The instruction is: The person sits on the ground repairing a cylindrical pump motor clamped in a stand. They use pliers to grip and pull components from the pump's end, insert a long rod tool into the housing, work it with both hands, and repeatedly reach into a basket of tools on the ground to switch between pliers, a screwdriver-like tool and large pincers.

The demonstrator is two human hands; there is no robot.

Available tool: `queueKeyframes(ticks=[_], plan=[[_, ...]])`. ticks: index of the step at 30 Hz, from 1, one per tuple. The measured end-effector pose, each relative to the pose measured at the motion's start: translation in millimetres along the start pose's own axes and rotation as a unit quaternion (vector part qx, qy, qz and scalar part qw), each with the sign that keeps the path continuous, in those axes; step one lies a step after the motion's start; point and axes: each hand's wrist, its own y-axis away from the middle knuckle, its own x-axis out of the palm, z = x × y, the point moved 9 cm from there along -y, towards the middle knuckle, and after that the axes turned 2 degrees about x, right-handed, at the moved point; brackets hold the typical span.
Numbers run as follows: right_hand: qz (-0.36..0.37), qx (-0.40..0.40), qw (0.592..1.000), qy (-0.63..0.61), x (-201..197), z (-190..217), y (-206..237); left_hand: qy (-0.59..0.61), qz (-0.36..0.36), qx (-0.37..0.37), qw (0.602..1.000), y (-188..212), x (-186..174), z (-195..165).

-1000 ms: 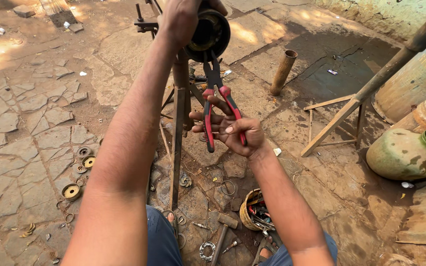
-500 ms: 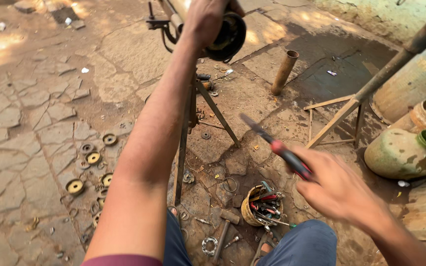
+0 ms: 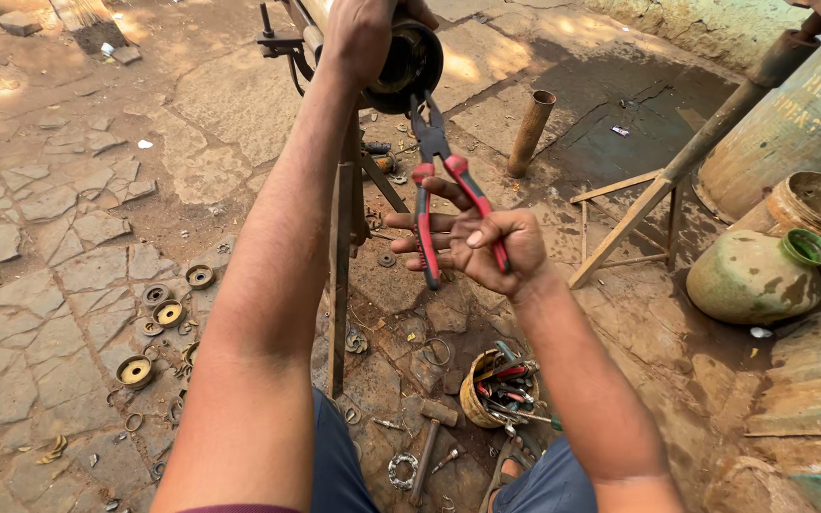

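With the left hand (image 3: 363,33) wrapped round the dark cylinder end (image 3: 409,59) atop the stand, the right hand (image 3: 482,249), fingers curled around the red-handled pliers (image 3: 439,180), should probably steady their tips squarely against its underside.

The right hand (image 3: 482,242), which half a second ago was low to the right near the tin of tools (image 3: 498,388), has risen again, bringing the red-handled pliers (image 3: 441,180) nose-up to the dark round hub end (image 3: 409,59).
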Motion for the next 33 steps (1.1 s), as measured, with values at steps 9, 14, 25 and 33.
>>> queueKeyframes(ticks=[9, 14, 25, 33], plan=[[0.050, 0.001, 0.989, -0.136, -18, -21, -37, 0.091, -0.004, -0.020, 0.996, 14, -17, 5], [-0.160, 0.121, 0.937, 0.285, -6, 39, -22, 0.040, -0.016, -0.041, 0.998, 6, -7, 9], [-0.250, 0.128, 0.841, 0.462, -24, 62, 2, -0.015, -0.030, 0.001, 0.999, -2, -1, -18], [0.015, 0.031, 0.999, -0.015, -38, 6, -16, 0.029, -0.029, -0.007, 0.999, -1, -14, -18]])
